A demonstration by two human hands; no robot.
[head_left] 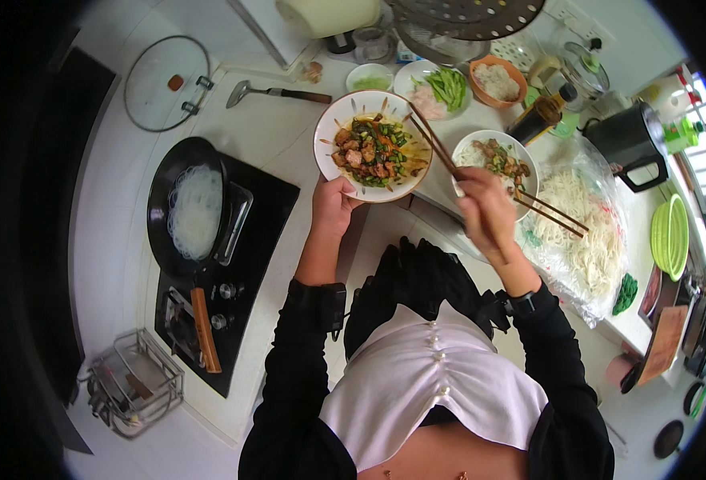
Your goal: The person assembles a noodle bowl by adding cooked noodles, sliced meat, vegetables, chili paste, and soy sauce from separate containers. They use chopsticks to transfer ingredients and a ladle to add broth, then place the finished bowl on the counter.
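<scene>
My left hand [336,210] grips the near rim of a white bowl [330,124] with a brown edge, its thumb over the rim. Browned meat chunks and chopped greens [373,152] in dark sauce lie in it. Closed round brown chopsticks [430,138], my right hand [485,206] is a little blurred; their tips reach the bowl's right rim. Beneath that hand stands a white bowl [466,142] of white noodles topped with meat and greens [503,158]. More brown chopsticks [551,213] stick out from its near right side over a bag of noodles [581,216].
Left is a black hob [261,204] with a wok [158,210] holding white noodles. A spatula [277,94] lies behind. At the back are a plate of greens [449,86], an orange bowl [514,76] and a dark bottle [537,116]. A black kettle [626,142] stands right.
</scene>
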